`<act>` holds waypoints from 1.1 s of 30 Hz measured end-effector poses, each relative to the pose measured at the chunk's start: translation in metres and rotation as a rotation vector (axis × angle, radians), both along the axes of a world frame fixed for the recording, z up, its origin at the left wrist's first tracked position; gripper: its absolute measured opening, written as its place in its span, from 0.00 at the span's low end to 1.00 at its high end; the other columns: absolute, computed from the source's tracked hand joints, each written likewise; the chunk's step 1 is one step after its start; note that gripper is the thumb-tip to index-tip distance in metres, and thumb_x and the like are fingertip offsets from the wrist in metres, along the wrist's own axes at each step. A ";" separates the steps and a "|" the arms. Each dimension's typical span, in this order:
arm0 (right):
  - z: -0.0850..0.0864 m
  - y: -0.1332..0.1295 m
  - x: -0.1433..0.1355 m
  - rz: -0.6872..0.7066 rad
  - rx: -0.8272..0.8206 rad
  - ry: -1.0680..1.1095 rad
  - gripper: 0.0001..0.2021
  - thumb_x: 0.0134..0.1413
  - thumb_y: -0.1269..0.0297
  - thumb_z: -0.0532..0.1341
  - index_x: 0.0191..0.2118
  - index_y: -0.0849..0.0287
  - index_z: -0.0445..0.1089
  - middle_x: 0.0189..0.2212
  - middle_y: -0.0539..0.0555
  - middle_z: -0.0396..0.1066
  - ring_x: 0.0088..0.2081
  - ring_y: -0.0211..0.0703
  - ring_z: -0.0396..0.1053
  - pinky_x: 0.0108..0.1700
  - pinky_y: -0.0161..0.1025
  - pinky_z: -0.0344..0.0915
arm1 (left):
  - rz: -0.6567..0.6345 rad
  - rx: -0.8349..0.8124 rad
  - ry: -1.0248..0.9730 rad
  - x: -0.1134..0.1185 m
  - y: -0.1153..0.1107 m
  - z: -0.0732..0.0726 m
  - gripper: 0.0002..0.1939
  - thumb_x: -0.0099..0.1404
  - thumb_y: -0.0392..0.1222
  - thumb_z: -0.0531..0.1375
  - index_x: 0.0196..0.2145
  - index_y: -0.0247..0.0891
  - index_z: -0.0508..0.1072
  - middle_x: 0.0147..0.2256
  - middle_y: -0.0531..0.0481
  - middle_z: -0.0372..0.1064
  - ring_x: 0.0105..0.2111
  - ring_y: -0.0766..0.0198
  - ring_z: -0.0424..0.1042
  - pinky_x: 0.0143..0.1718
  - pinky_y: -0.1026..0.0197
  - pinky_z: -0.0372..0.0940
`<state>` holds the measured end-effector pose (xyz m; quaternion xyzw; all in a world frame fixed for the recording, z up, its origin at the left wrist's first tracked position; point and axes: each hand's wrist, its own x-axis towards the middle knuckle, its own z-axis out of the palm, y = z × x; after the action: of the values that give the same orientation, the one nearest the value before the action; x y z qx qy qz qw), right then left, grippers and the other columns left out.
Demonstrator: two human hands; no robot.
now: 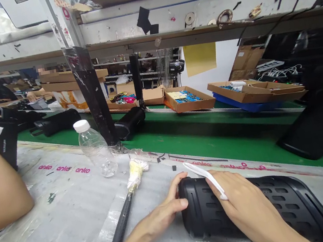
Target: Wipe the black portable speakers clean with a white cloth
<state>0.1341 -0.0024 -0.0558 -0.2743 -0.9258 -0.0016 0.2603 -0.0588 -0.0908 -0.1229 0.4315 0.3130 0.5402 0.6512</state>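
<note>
A long black portable speaker (290,198), with rounded ends and rows of slots on its upper face, lies on the film-covered bench in front of me. My left hand (166,212) grips its left end, the thumb on the near side and the fingers reaching around the far edge. Across the top of the speaker lies my right hand (243,196), closed on a folded white cloth (207,177) that sticks out past the thumb side. The right fingertips are hidden behind the hand and the speaker.
A brush-like tool with a wrapped head (135,173) and a clear bottle (96,149) are to the left. Behind runs a green conveyor (194,132) with black speakers and boxes of parts (189,98). A co-worker's arm (1,187) is at far left; a post (88,88) supports the shelf.
</note>
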 end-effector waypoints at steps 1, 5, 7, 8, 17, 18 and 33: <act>0.000 0.000 0.000 -0.001 -0.002 -0.001 0.12 0.64 0.69 0.48 0.44 0.55 0.67 0.36 0.49 0.73 0.36 0.42 0.70 0.38 0.41 0.65 | 0.003 0.005 0.004 0.000 0.000 0.000 0.33 0.64 0.47 0.57 0.64 0.51 0.50 0.63 0.51 0.50 0.64 0.55 0.47 0.62 0.54 0.39; -0.001 0.000 0.000 -0.003 -0.007 0.001 0.12 0.64 0.69 0.47 0.43 0.55 0.67 0.36 0.49 0.73 0.36 0.43 0.70 0.37 0.41 0.65 | 0.011 -0.003 -0.003 0.000 -0.002 0.001 0.34 0.62 0.47 0.58 0.63 0.50 0.50 0.62 0.50 0.52 0.63 0.54 0.49 0.62 0.53 0.39; 0.000 0.000 -0.001 -0.004 -0.004 0.003 0.12 0.64 0.69 0.47 0.43 0.55 0.68 0.36 0.49 0.73 0.36 0.43 0.70 0.37 0.42 0.65 | 0.002 -0.004 0.009 0.000 -0.002 0.003 0.35 0.62 0.47 0.58 0.64 0.50 0.49 0.62 0.50 0.51 0.63 0.53 0.49 0.62 0.53 0.39; 0.000 -0.001 -0.001 -0.005 -0.003 0.002 0.12 0.64 0.69 0.47 0.43 0.55 0.68 0.36 0.50 0.73 0.36 0.43 0.70 0.37 0.42 0.65 | -0.001 -0.002 0.017 0.000 -0.003 0.004 0.35 0.63 0.47 0.58 0.64 0.50 0.49 0.63 0.50 0.51 0.63 0.54 0.49 0.62 0.53 0.39; 0.002 -0.003 0.000 -0.002 -0.027 0.000 0.14 0.64 0.70 0.47 0.44 0.56 0.68 0.36 0.51 0.74 0.36 0.44 0.70 0.37 0.42 0.65 | 0.005 0.006 0.030 0.001 -0.001 0.007 0.33 0.65 0.47 0.56 0.64 0.49 0.49 0.63 0.49 0.50 0.64 0.54 0.48 0.62 0.53 0.40; 0.002 -0.003 0.001 -0.002 -0.027 -0.001 0.13 0.64 0.70 0.47 0.43 0.56 0.68 0.36 0.51 0.74 0.36 0.44 0.70 0.37 0.42 0.65 | 0.009 0.008 0.027 0.001 -0.001 0.007 0.33 0.65 0.47 0.56 0.64 0.49 0.49 0.63 0.49 0.50 0.64 0.54 0.48 0.62 0.53 0.40; 0.004 -0.008 0.002 0.152 0.148 -0.073 0.23 0.56 0.77 0.48 0.56 0.64 0.66 0.53 0.57 0.69 0.53 0.49 0.67 0.51 0.46 0.66 | 0.118 0.020 0.107 -0.002 -0.002 -0.006 0.37 0.67 0.48 0.54 0.68 0.44 0.42 0.70 0.52 0.33 0.68 0.56 0.36 0.66 0.52 0.34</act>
<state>0.1364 -0.0104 -0.0515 -0.1828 -0.9502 -0.0603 0.2451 -0.0605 -0.0924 -0.1285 0.4471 0.3666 0.5568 0.5964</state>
